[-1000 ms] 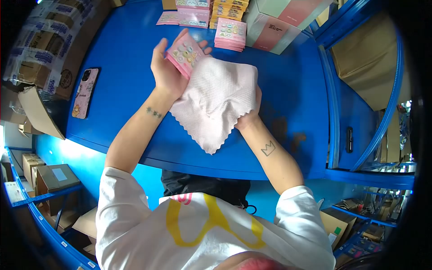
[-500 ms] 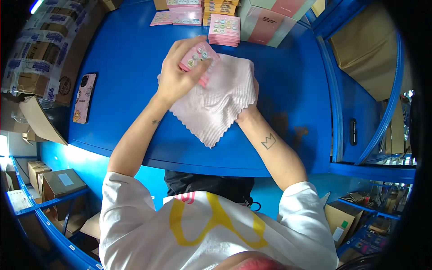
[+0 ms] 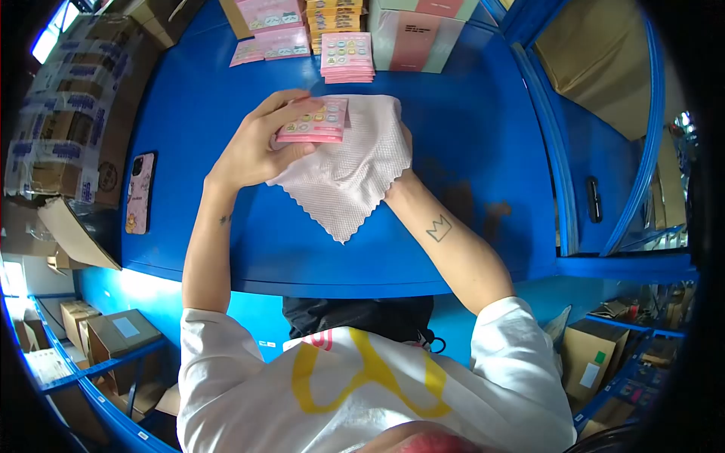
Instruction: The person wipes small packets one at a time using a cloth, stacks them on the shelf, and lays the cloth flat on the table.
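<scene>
My left hand grips a few pink printed packets by their left side, thumb below and fingers over the top. The packets lie over the upper left part of a pale pink cloth with a scalloped edge. My right hand is beneath the right side of this cloth; its fingers are hidden. One corner of the cloth hangs down toward me, above the blue table.
Behind the hands stand a pink packet stack, yellow packets, more pink packets and a grey-and-pink box. A phone lies at the left, near a taped carton. Blue metal framing edges the right.
My left hand has turned from palm up to grasping the packets from the left side, and they now overlap the cloth. The cloth remains over my right hand.
</scene>
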### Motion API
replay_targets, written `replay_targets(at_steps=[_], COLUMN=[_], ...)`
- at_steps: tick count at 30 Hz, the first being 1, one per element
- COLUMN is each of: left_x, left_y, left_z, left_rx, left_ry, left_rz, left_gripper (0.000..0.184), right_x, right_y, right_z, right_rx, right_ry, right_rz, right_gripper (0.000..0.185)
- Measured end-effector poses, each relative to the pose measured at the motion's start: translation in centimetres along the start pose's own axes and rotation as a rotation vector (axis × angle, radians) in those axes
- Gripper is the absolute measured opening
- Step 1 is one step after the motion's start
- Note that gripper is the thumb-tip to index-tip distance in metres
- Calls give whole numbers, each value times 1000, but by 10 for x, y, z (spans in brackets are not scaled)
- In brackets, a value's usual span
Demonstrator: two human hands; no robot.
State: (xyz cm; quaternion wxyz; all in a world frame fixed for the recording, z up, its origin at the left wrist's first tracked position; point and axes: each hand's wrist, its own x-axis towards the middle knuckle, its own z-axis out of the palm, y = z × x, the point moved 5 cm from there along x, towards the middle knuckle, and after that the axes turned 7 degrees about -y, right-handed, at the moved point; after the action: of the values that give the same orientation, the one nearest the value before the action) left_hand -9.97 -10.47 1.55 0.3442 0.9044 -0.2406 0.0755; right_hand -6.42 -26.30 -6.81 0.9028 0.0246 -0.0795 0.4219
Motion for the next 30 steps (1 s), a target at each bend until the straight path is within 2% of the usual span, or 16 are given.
replay_targets(at_steps=[6,10,11,15,16,21,25,30], left_x=[1,8,15,58,67,106,103,99], left_y=[4,10,8,-20,-24,-41,-46,-43], left_z=[2,0,2,-4,-2,15,28,32], left_rx=[-68,51,58,81,87,85,242,305], left_ry=[-57,102,91,319,317,348,533,528], left_rz=[1,40,49,100,109,109,197,70], left_gripper=[60,58,58,55,55,52,47,42], right_x=[6,1,2,14,16,11,10,7], right_y=[14,9,7,7,6,3,5,9], right_z=[5,8,4,-28,-27,-29,-25,-13], right_rx=[62,-302,-296,-250,-251,-246,-296,-388], right_ry=[-89,246,238,151,142,251,273,367], right_rz=[71,-39,-51,2,-4,-17,-63,-54], right_gripper=[64,58,58,53,53,45,44,48])
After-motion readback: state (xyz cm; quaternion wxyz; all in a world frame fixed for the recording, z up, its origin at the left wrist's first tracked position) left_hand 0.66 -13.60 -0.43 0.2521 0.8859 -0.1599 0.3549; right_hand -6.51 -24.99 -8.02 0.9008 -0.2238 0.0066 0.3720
